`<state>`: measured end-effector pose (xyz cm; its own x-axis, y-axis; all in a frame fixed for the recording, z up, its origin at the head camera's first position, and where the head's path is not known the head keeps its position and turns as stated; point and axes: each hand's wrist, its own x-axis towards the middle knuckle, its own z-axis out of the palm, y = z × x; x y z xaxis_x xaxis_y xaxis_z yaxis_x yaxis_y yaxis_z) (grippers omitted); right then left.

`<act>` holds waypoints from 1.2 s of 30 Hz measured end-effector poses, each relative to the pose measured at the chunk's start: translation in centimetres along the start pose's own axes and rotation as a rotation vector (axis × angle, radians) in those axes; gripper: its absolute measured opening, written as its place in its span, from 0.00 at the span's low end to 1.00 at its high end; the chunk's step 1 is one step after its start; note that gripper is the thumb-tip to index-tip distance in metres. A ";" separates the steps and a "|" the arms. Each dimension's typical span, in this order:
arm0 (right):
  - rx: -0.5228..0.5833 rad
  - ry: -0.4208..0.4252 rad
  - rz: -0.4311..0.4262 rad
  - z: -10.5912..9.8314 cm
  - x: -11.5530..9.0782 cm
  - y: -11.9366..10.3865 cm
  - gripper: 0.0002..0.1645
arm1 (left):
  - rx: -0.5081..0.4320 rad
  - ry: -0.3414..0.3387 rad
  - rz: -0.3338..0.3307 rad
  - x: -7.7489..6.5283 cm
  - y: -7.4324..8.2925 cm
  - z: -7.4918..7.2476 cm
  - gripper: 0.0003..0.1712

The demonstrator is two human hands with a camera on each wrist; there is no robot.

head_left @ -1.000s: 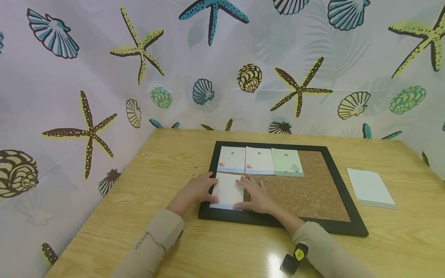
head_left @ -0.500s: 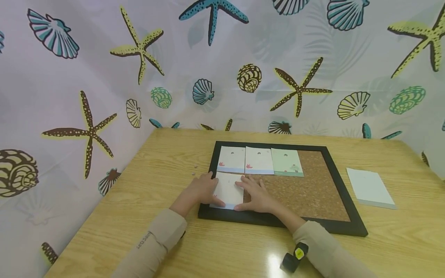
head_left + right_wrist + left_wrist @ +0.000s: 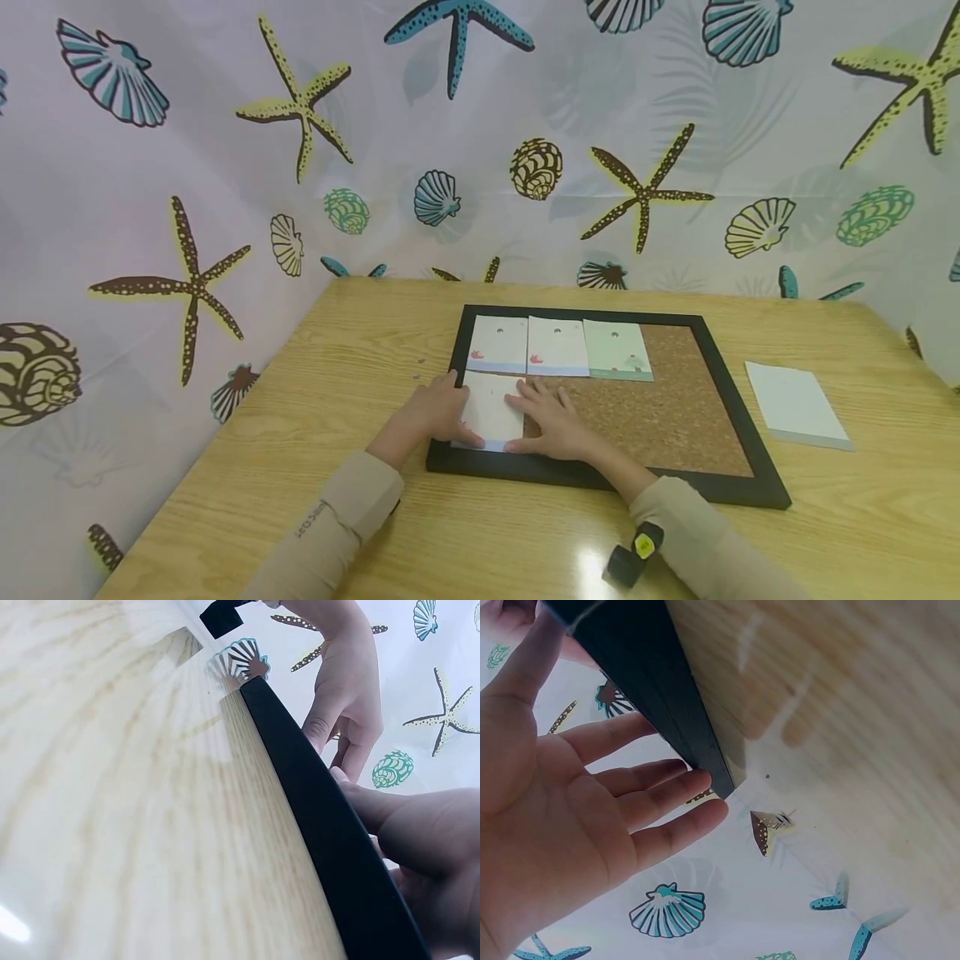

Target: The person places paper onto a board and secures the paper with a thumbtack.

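A pale note sheet [image 3: 491, 408] with a blue strip along its bottom lies in the lower left of a black-framed cork board [image 3: 660, 408]. At its left side is my left hand [image 3: 441, 407], the thumb resting on the sheet's lower left corner. My right hand [image 3: 553, 421] lies at its right side, fingers spread, fingertips touching the edge. The left wrist view has the left hand [image 3: 570, 795] with its fingers extended beside the frame [image 3: 660, 690]. In the right wrist view the right hand [image 3: 427, 847] is partly hidden behind the frame's side.
Along the board's top sit two white sheets [image 3: 498, 342] [image 3: 557, 346] and a green one [image 3: 617, 350], each with a round dot near the top. A loose pad or sheet [image 3: 797, 404] lies right of the board. Two tiny objects [image 3: 421, 361] lie on the table [image 3: 360, 333] at left.
My left hand has shifted slightly right, its thumb farther onto the sheet's lower corner. The sheet's lower part has turned a little to the right. The right hand has stayed nearly still.
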<state>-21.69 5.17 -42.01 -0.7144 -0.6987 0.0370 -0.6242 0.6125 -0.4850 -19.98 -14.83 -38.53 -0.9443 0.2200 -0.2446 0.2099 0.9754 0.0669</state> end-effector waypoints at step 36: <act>-0.060 0.002 0.000 0.2 -0.2 0.3 0.45 | -0.066 0.195 0.046 0.1 -5.2 -2.8 0.18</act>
<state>-21.62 5.44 -42.28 -0.7149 -0.6982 0.0389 -0.6421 0.6333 -0.4321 -21.86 -19.90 -36.21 -0.9667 0.2512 -0.0486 0.2425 0.9602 0.1388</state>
